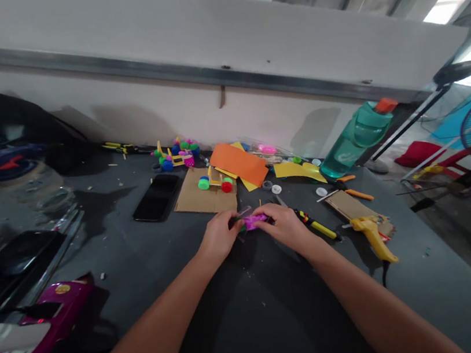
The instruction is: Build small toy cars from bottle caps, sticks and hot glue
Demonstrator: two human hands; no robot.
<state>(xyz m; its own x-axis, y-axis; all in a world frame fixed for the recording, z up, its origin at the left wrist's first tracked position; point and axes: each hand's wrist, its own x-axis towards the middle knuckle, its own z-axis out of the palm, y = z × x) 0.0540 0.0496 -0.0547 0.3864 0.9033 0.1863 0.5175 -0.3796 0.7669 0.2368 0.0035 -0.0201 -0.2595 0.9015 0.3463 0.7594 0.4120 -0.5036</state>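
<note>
Between my two hands, just above the dark tabletop, is a small bright pink-purple piece (pixel 254 220) with clear plastic and a bit of green beside it. My left hand (pixel 221 234) pinches its left end, and my right hand (pixel 285 225) pinches the right end. The fingers cover much of it, so its exact kind does not show. Just beyond my hands lies a cardboard sheet (pixel 190 197) with a small yellow frame on green and red bottle-cap wheels (pixel 227 185). A yellow-and-black cutter (pixel 322 229) rests beside my right hand, near partly hidden scissors.
A yellow glue gun (pixel 373 236), a cardboard piece (pixel 349 207) and a teal bottle (pixel 355 139) stand or lie to the right. Orange paper (pixel 240 164) and colourful small cars (pixel 175 154) are at the back. Leftward are a phone (pixel 156 197) and a magenta power strip (pixel 57 309).
</note>
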